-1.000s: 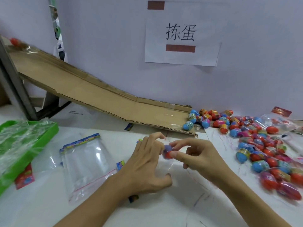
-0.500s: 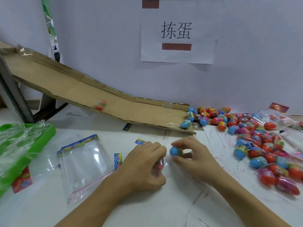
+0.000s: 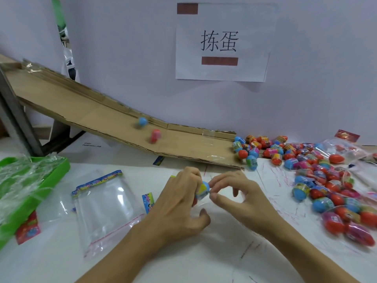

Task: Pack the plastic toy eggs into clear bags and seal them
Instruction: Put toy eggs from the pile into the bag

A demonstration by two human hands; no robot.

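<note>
Egg-loading is the step we're in, as far as we can judge. Dead centre of the frame, a blue-and-yellow egg (image 3: 203,189) sits between our two hands, low over the worktop (image 3: 204,258). Our left hand (image 3: 179,205) has its grip curled round the egg from the left, thumb tucked underneath, and we think there's a clear bag bunched in that same grip, but the film is too see-through to be sure. Our right hand (image 3: 242,198) pinches thumb and forefinger together right at the egg's right edge, probably on the bag's mouth; we can't tell for certain.

Next move, we reckon: seat the egg fully inside, then either feed in more or press the zip strip shut along its length. That needs the mouth kept flat and straight.

Just left of centre lies a spare empty bag (image 3: 106,209) with a red zip line. Far left, a green tray (image 3: 59,172) holds crinkled plastic. Over at the right edge is the loose egg pile (image 3: 318,180), with a few filled bags among it. Upper left, a cardboard ramp (image 3: 91,117) slopes down toward the pile, with a blue egg (image 3: 142,121) and a red egg (image 3: 155,135) blurred on it, rolling by the look of it.
</note>
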